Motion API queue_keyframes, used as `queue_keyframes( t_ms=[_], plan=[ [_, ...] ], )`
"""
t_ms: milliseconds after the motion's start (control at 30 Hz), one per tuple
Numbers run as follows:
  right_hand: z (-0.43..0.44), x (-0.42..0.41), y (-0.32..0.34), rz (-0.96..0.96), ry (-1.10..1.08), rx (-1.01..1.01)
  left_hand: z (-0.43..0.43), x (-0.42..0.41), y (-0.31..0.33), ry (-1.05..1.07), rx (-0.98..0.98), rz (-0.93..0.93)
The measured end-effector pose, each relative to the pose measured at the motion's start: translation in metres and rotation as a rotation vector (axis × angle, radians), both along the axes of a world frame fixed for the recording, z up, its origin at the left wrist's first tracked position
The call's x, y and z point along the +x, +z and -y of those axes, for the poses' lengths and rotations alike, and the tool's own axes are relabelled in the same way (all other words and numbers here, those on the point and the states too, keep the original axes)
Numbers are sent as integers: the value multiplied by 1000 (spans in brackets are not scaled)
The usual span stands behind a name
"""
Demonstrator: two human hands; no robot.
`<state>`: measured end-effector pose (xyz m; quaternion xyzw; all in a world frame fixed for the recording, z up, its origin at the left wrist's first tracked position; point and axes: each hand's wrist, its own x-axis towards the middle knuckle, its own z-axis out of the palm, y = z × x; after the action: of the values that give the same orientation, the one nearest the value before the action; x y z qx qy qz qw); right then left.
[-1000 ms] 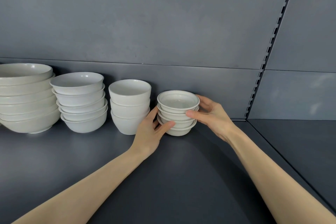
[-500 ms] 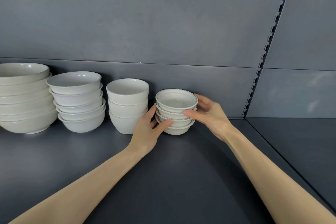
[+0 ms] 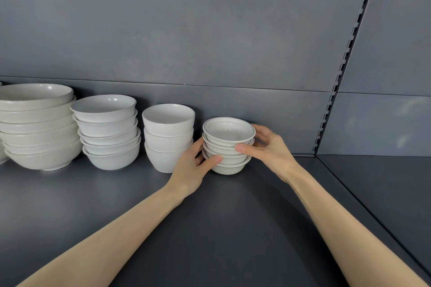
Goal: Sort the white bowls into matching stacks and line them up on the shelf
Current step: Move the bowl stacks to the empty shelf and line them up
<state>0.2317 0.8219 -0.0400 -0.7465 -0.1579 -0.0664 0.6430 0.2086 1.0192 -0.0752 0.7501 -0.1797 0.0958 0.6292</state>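
Stack of small rimmed bowls (image 3: 229, 147) at 3 o'clock of deep-bowl stack (image 3: 168, 137), clasped between curled left hand (image 3: 191, 171) and right hand (image 3: 268, 150), unshifted from a second ago: likely final alignment.

Largest bowl stack (image 3: 35, 123) cut off left (maybe another bowl (image 3: 1, 155) beyond).

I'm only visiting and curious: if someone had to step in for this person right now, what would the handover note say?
Left hand and right hand both grip the stack of small line-rimmed bowls, one on each side; it seems to sit on the shelf.
Row from the left: large bowl stack, medium bowl stack, deep bowl stack, then this one close beside it.
Done: four matching stacks in view, lined along the back.
Left: probably straighten the small stack and let go.
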Motion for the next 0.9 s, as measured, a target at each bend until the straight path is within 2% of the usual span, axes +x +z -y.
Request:
queue_keyframes(
  t_ms=[333, 900],
  plan=[
    [0, -4, 5, -9, 7, -76, -2, -1, 4, -15, 58, -14],
    [-1, -8, 5, 26, 21, -72, 0, -6, 7, 1, 95, -4]
  ],
)
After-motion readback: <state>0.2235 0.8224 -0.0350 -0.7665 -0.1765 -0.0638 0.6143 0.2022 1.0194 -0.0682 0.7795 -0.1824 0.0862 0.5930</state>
